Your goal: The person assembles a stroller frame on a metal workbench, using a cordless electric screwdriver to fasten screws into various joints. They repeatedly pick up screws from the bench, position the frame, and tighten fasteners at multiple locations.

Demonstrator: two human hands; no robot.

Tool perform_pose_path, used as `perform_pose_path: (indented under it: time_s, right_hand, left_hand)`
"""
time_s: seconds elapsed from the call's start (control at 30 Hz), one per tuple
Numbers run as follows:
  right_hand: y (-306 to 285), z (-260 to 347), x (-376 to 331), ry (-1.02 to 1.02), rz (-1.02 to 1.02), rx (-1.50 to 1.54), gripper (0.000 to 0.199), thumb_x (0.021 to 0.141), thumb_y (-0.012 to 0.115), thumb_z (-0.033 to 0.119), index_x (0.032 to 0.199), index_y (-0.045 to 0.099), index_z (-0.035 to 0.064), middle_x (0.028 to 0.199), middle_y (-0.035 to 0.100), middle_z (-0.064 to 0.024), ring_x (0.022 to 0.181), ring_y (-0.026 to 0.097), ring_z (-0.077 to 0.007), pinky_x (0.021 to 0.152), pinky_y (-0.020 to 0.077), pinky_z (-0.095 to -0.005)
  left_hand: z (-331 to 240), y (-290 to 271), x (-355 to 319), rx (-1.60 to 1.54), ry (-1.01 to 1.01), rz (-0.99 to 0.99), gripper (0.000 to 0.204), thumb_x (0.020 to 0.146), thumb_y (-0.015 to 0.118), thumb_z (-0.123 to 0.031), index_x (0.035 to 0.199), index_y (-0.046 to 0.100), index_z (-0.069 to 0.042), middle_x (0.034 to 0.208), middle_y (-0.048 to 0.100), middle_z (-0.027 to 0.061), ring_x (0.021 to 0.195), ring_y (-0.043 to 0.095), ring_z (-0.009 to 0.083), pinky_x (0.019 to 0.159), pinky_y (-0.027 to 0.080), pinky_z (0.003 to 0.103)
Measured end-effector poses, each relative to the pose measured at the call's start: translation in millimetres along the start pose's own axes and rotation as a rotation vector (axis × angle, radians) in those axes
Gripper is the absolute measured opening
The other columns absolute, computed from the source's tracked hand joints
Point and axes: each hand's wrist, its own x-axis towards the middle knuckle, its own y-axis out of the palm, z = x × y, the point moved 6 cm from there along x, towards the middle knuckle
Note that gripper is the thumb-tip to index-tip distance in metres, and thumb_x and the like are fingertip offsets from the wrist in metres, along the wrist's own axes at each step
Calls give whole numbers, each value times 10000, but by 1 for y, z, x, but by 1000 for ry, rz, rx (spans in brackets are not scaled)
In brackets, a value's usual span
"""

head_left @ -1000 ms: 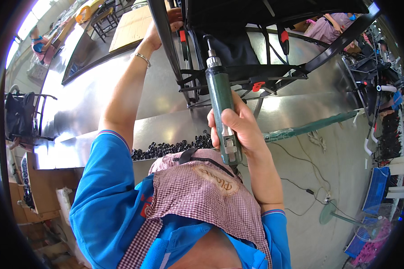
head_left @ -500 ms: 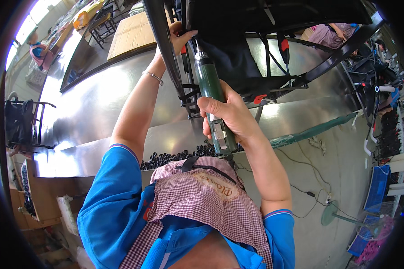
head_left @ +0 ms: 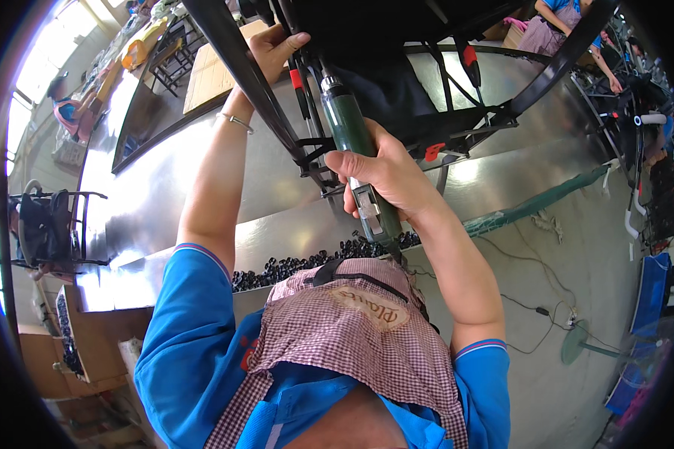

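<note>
In my right hand (head_left: 386,168) is a green electric screwdriver (head_left: 347,123), the fingers and thumb wrapped round its body. Its silver nose points up and away from me, toward a dark tube beside the black fabric (head_left: 386,82); whether the bit touches anything I cannot tell. My left hand (head_left: 273,52) is closed on a thin tube of the black folding frame (head_left: 236,63), thumb laid across it and the other fingers partly hidden. Red clips (head_left: 296,79) sit on the frame near both hands. The frame stands on a shiny metal table (head_left: 269,176).
Small black parts (head_left: 292,269) lie heaped along the table's near edge. A cardboard sheet (head_left: 210,75) lies at far left. Another folded frame (head_left: 45,228) stands left. Cables (head_left: 528,299) and a fan stand (head_left: 574,343) occupy the floor at right. Co-workers (head_left: 554,30) are beyond the table.
The view has shifted a little. My left hand and the frame appear slightly farther up and left. The screwdriver remains in my right hand, and more of a co-worker shows at far right.
</note>
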Motion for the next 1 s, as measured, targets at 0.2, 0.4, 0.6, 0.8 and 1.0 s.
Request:
perform_pose_path:
  time_s: [0.2, 0.4, 0.6, 0.8, 1.0]
  right_hand:
    - [-6, -3, -5, -32, -9, -37, 785, 754, 843, 361, 1284, 408, -20, 786, 563, -67, 493, 609, -147, 414, 508, -272]
    - [-6, -3, -4, -39, -11, -74, 826, 749, 843, 384, 1304, 395, -32, 752, 562, -58, 479, 615, -148, 406, 495, -268]
    - [-6, -1, -1, -19, -36, -128, 847, 755, 838, 368, 1334, 380, -46, 749, 565, -63, 471, 612, -146, 402, 491, -259]
    - [2, 4, 8, 35, -10, -98, 795, 743, 852, 336, 1277, 403, -45, 800, 576, -84, 500, 600, -136, 418, 513, -265]
    - [6, 1, 23, 65, -20, -115, 701, 742, 853, 327, 1173, 434, -35, 780, 576, -82, 489, 580, -125, 422, 521, -263]
  left_hand:
    - [21, -19, -1, -259, -206, 250, 359, 899, 688, -134, 1218, 636, 23, 1149, 687, 109, 1042, 650, 186, 993, 468, 312]
    - [58, -7, -9, -22, -263, 258, 423, 882, 696, -72, 1287, 602, -1, 1204, 665, 142, 1100, 642, 216, 1012, 499, 324]
    - [42, 3, -12, 80, -263, 161, 413, 856, 730, -133, 1243, 645, -15, 1109, 706, 96, 962, 655, 134, 888, 520, 255]
    - [39, 17, -26, -92, -127, -93, 303, 864, 728, -126, 1114, 682, 38, 948, 709, 53, 852, 624, 87, 808, 512, 232]
    - [57, 17, -27, -138, -163, -103, 264, 885, 699, -88, 1110, 683, 49, 962, 709, 62, 852, 619, 97, 814, 516, 237]
